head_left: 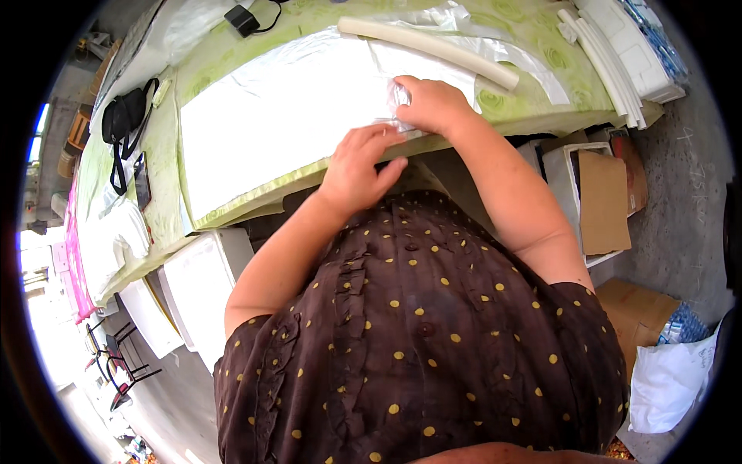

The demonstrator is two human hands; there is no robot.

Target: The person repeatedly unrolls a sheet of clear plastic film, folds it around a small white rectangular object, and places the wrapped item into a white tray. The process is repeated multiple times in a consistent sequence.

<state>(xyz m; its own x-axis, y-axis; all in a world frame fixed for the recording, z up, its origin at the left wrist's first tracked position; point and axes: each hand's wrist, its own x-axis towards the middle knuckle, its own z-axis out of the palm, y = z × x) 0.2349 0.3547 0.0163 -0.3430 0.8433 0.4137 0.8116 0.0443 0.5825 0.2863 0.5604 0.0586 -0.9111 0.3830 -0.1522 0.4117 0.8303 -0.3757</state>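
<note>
Right hand [433, 104] pinches crinkly plastic film [398, 97]; left hand [357, 162] flat beside it, fingers together. Film likely light, limp, slippery; grip edge.

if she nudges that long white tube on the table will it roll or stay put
The long white tube looks round and lies free on the tablecloth, so it would probably roll. It looks like foam, so likely light and slightly bendy. Neither hand touches it.
</note>
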